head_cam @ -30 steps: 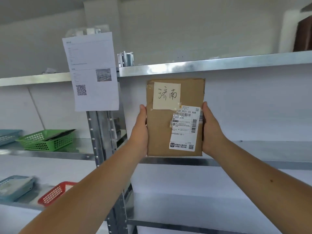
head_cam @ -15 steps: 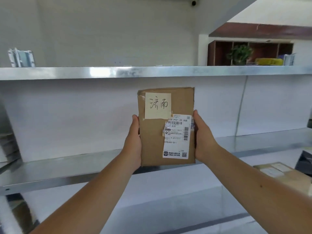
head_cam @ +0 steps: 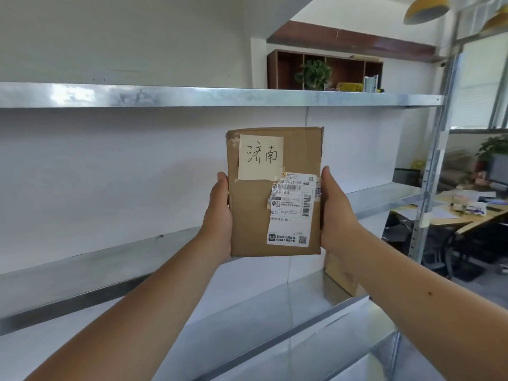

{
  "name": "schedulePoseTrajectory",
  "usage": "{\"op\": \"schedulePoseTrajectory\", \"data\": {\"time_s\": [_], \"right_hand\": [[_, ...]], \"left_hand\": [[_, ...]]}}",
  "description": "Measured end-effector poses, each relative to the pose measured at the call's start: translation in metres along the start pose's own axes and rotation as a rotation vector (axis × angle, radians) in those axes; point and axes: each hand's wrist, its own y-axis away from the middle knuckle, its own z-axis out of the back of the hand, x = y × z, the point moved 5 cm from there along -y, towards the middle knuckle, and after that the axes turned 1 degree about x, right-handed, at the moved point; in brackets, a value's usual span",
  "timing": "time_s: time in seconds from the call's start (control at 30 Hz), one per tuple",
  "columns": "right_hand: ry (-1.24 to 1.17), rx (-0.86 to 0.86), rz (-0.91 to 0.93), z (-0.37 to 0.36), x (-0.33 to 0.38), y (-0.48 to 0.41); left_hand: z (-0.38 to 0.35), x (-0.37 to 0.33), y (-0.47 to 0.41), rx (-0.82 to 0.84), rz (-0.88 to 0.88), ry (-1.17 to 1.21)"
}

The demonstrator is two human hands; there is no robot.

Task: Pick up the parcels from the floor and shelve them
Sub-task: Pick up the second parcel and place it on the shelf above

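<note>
Fingers of both hands are wrapped behind the parcel's long edges and hidden from view; only the thumbs show at the front, so the left hand (head_cam: 220,215) and right hand (head_cam: 336,213) clamp the parcel (head_cam: 275,191) between them, upright, label facing the camera.

Around it, the metal shelving (head_cam: 192,96) fills the view: one level above the parcel, a bare level (head_cam: 82,270) behind it at about hand height, and lower levels below. Over the last second the view has swung rightward along the rack; the posted sheet and coloured baskets seen earlier are gone, and the right end post (head_cam: 428,188) and a desk (head_cam: 467,213) beyond it have come in. The grip and the parcel's pose look unchanged.

That suggests a search for the right bay, not a placement yet. Another brown box (head_cam: 341,276) already sits on the lower shelf, just behind the right forearm. Smallest, the handwritten note (head_cam: 260,156) and shipping label (head_cam: 292,210) sit on the parcel's face.
</note>
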Motion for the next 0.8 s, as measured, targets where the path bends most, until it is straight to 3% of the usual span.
{"op": "schedulePoseTrajectory", "data": {"time_s": [0.27, 0.8], "right_hand": [[0.001, -0.192, 0.009, 0.072, 0.038, -0.004], [0.088, -0.331, 0.117, 0.174, 0.100, -0.086]], "left_hand": [[-0.076, 0.024, -0.034, 0.131, 0.009, -0.048], [-0.196, 0.066, -0.167, 0.320, 0.047, -0.018]]}}
